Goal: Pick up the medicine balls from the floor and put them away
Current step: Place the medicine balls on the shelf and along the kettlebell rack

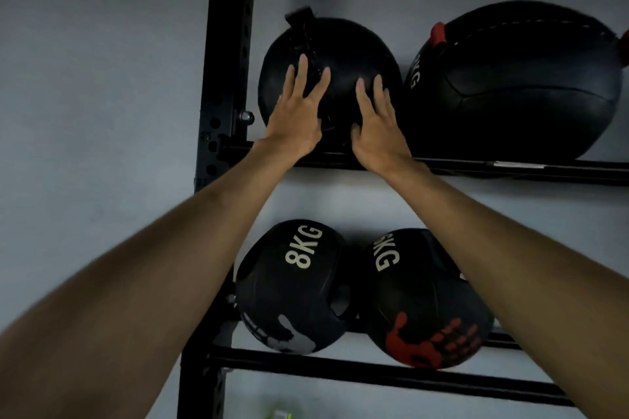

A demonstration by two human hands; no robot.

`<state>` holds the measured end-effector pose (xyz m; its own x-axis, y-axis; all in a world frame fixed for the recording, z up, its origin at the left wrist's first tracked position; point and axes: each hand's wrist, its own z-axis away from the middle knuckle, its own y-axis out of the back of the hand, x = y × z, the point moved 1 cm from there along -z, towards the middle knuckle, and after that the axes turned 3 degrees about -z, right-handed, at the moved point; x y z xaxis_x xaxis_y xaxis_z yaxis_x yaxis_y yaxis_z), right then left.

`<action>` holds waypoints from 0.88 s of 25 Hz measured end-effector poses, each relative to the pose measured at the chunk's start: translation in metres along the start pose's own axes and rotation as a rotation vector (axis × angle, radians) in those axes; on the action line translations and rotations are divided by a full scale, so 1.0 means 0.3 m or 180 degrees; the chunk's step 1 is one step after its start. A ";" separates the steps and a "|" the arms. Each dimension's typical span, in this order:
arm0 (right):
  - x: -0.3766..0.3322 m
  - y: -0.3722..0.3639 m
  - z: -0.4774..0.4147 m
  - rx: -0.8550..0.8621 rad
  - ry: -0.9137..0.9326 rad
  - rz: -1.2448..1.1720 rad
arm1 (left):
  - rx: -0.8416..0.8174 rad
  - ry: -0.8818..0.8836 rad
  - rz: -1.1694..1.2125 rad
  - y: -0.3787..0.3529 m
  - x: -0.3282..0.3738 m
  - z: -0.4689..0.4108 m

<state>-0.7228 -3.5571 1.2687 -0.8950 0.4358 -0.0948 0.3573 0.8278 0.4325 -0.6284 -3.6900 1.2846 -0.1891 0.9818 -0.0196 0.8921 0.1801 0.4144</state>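
Dim, bluish, even light; black medicine balls lose detail (soft throughout), forearms (143, 282) smear and stretch toward 7 and 4 o'clock.

Black balls, black rack (224, 78), pale grey wall (85, 78).

Plain black upper left ball (343, 54); red-tabbed, white-stitched large ball (517, 78); white "8KG" and grey handprint on lower left ball (289, 286); white lettering, red handprint on lower right ball (422, 309).
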 end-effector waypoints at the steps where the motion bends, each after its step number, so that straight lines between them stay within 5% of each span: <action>1: -0.009 0.007 0.012 0.0049 -0.0014 -0.0047 | 0.0042 0.0005 -0.0012 -0.001 0.008 0.018; 6: 0.002 0.047 0.200 0.0359 0.0022 -0.0051 | 0.0840 -0.0075 0.0057 -0.030 0.149 0.185; 8: 0.058 0.078 0.330 0.0315 -0.0028 -0.0036 | 0.0751 -0.0235 0.0230 -0.060 0.239 0.293; 13: 0.278 0.216 0.822 -0.0191 -0.0613 0.0218 | -0.0749 -0.0274 0.0594 -0.181 0.554 0.636; 17: 0.466 0.350 1.321 -0.1250 -0.1346 0.0351 | -0.1793 -0.0189 0.0703 -0.321 0.898 0.954; 22: 0.652 0.607 1.948 -0.2515 -0.2259 0.0288 | -0.3293 -0.0733 0.0881 -0.478 1.443 1.456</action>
<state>-0.6768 -3.1147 0.8051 -0.4224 0.8012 -0.4238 -0.0881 0.4290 0.8990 -0.6588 -3.2642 0.8192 0.1420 0.9876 0.0670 0.0952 -0.0810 0.9922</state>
